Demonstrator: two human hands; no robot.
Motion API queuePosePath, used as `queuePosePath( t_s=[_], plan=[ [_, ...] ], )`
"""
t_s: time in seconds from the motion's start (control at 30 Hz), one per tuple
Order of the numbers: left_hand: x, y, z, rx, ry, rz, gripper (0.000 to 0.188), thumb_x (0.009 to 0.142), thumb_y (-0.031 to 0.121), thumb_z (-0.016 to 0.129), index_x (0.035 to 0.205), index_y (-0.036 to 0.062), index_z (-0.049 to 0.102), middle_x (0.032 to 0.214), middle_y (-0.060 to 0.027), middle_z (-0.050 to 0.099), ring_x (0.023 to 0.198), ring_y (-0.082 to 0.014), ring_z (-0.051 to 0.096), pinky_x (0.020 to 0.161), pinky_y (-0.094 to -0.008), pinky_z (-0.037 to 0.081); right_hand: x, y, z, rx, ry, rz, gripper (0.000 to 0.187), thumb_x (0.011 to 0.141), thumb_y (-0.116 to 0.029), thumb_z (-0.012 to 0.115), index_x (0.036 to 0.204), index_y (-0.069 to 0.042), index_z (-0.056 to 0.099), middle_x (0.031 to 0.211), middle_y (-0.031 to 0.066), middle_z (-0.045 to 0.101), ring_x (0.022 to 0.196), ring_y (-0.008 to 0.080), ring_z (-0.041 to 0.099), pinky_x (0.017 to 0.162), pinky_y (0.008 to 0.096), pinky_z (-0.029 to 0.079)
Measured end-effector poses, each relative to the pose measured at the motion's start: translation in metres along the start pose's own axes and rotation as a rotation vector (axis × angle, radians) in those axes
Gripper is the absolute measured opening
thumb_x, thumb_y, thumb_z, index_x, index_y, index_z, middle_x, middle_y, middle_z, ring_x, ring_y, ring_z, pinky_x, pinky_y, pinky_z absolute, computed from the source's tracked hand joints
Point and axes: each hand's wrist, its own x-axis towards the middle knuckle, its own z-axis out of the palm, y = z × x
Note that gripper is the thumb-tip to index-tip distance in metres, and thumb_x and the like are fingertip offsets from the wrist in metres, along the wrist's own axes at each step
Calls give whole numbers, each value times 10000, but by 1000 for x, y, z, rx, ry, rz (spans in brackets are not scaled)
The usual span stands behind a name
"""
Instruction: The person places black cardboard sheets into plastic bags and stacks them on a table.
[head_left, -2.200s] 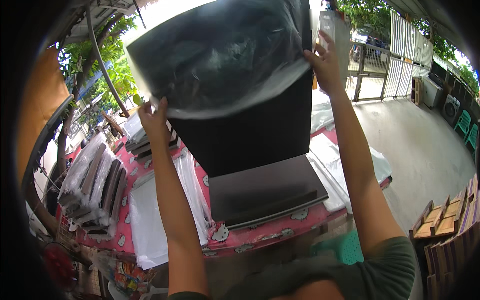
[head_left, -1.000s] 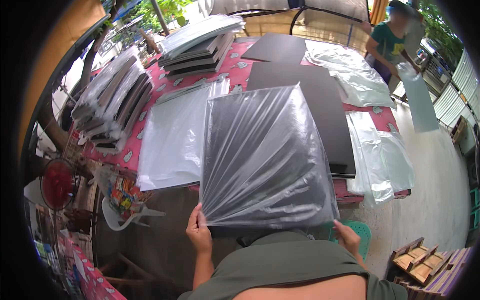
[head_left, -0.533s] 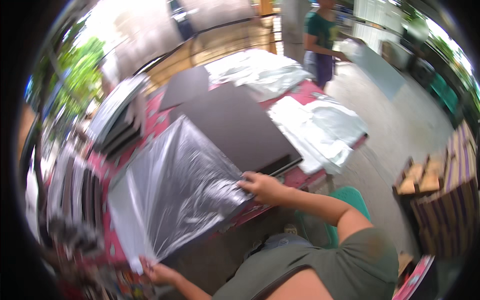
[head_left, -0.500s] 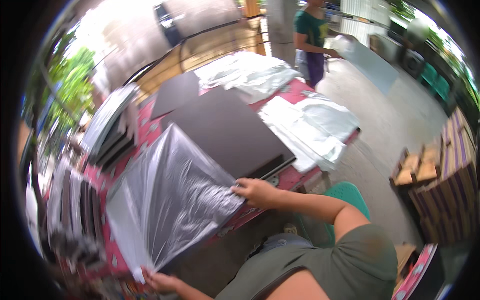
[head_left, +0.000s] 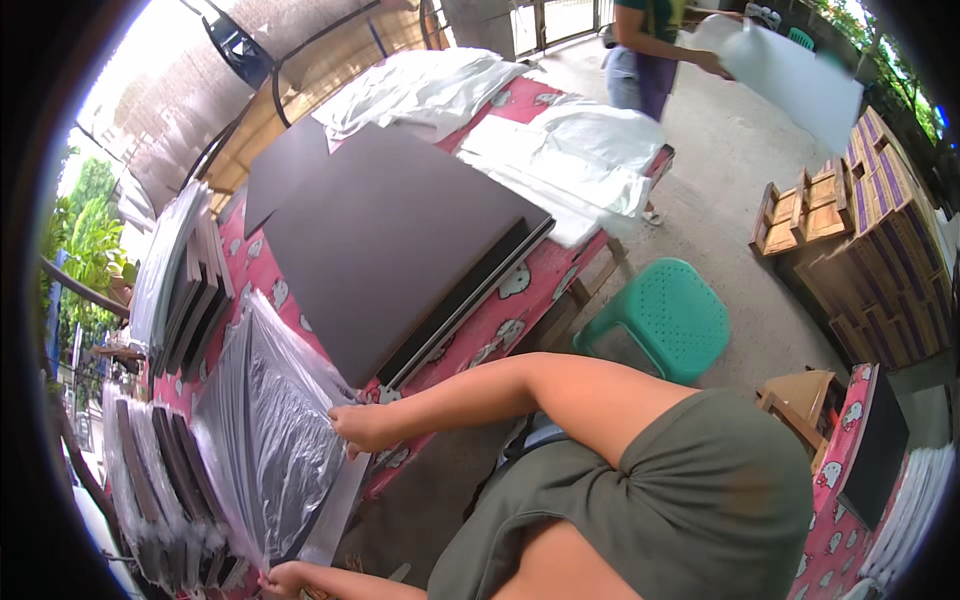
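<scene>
Between my hands a clear plastic bag is stretched in wrinkled folds, with a flat grey panel showing through it. My right hand pinches its right edge, beside the near corner of a stack of dark brown boards. Down at the bag's bottom corner, at the lower edge of the picture, my left hand grips the plastic with closed fingers. The bag lies over the left front part of a table with a pink patterned cover.
Wrapped panels stand in rows at the table's left, with another wrapped stack behind. White plastic bags lie beyond the boards. A green stool stands right of the table, near stacked cartons. A co-worker carries a pale sheet.
The view has swung to the right. My hands have come closer together, and the bag now looks narrower and more gathered, farther left of the board stack. The co-worker's sheet has moved.
</scene>
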Motion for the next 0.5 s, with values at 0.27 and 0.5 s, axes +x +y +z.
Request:
queuePosePath(
  t_s=[0.27, 0.5],
  plan=[
    [-23, -104, 16, 278, -93, -247, 236, 739, 179, 464, 767, 88, 680, 879, -119, 639, 842, -299, 587, 759, -395, 445, -46, -50, -10, -294, -106, -194, 515, 649, -218, 707, 1071, -5, 504, 1154, 165, 482, 939, 286, 558, 728, 373, 491],
    [-17, -35, 20, 198, -161, -215, 224, 735, 179, 473, 752, 79, 674, 895, -130, 632, 832, -303, 584, 759, -390, 444, -295, 107, -313, -463, 1054, 706, 339, 690, -220, 699, 864, 51, 596, 859, 189, 612, 777, 321, 589, 732, 373, 468]
  ],
)
